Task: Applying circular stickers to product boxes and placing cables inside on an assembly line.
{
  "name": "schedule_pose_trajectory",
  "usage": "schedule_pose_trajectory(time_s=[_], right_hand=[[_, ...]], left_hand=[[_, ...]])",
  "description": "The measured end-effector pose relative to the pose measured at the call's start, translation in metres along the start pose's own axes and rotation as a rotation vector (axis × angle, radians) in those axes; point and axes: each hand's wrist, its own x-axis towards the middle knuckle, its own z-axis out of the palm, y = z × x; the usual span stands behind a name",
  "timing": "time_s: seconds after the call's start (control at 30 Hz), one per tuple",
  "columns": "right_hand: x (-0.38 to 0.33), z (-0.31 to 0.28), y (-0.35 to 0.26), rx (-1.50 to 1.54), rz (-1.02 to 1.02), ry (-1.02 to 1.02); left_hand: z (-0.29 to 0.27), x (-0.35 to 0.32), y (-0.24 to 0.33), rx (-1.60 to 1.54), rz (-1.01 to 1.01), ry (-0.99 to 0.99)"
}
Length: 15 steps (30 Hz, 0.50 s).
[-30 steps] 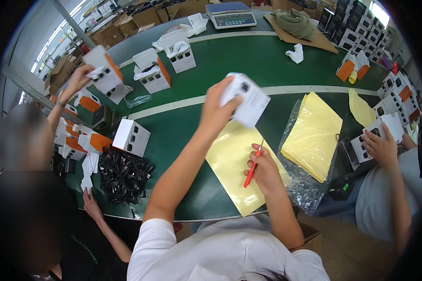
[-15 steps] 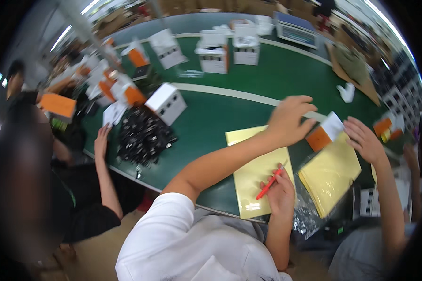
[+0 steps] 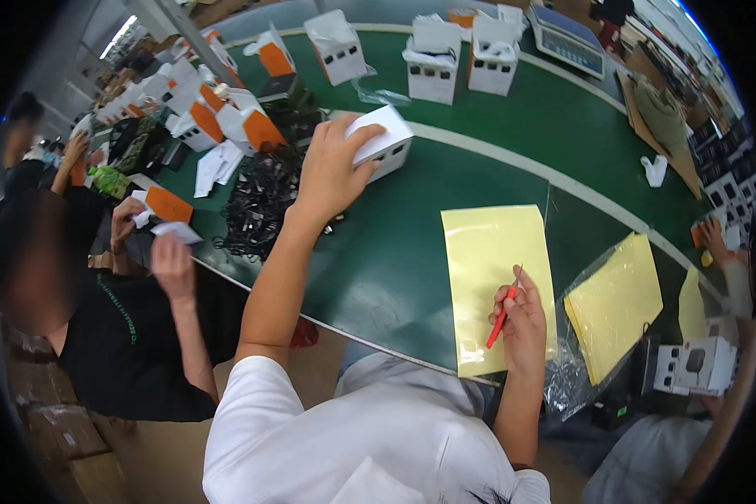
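Note:
My left hand (image 3: 334, 164) reaches out to the left and grips a white box (image 3: 384, 143) that rests on the green table (image 3: 403, 260). A pile of black cables (image 3: 259, 202) lies just left of that box. My right hand (image 3: 522, 323) holds a red pen (image 3: 501, 315) and rests on the lower edge of a yellow sheet (image 3: 496, 281) lying flat in front of me.
A stack of yellow sheets in clear plastic (image 3: 615, 302) lies to the right. Several white and orange boxes (image 3: 433, 59) stand at the far side, with a scale (image 3: 567, 29). A person in black (image 3: 134, 319) works at my left, another person's arm (image 3: 735, 277) at right.
My left hand swung from the right, where it held up a white box, over to the left and now grips a white box on the table. My view turned left.

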Motion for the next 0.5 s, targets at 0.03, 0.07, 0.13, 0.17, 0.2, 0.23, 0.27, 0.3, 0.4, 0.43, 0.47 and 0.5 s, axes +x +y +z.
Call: schedule_pose_trajectory(time_s=[0.03,0.07,0.13,0.17,0.2,0.23,0.27,0.3,0.4,0.43,0.47,0.5], right_hand=[[-0.002,-0.004,0.001,-0.008,0.006,0.034],[-0.005,-0.009,0.001,-0.104,-0.039,0.097],[-0.012,-0.021,-0.002,-0.296,-0.125,0.155],[-0.014,-0.024,-0.005,-0.307,-0.108,0.173],[-0.017,-0.027,-0.008,-0.407,-0.137,0.177],[-0.02,-0.03,-0.012,-0.507,-0.167,0.181],[-0.025,-0.029,-0.016,-0.559,-0.198,0.199],[-0.029,-0.029,-0.022,-0.568,-0.181,0.217],[-0.039,-0.021,-0.042,-1.019,-0.226,0.093],[-0.039,-0.021,-0.043,-1.025,-0.212,0.103],[-0.038,-0.021,-0.043,-1.088,-0.236,0.085],[-0.037,-0.019,-0.042,-1.147,-0.264,0.054]], left_hand=[[0.005,0.004,0.016,-0.098,0.084,0.028],[0.009,0.008,0.032,-0.163,0.159,0.011],[0.022,0.011,0.063,-0.291,0.291,-0.047],[0.031,0.009,0.072,-0.315,0.364,-0.075],[0.041,0.007,0.081,-0.328,0.39,-0.114],[0.051,0.005,0.088,-0.343,0.42,-0.152],[0.057,0.003,0.094,-0.367,0.412,-0.166],[0.06,0.003,0.099,-0.277,0.463,-0.07],[0.072,-0.019,0.112,-0.369,0.629,0.016],[0.074,-0.033,0.118,-0.531,0.748,0.021],[0.074,-0.047,0.128,-0.653,0.73,-0.323],[0.086,-0.056,0.129,-0.658,0.722,-0.327]])
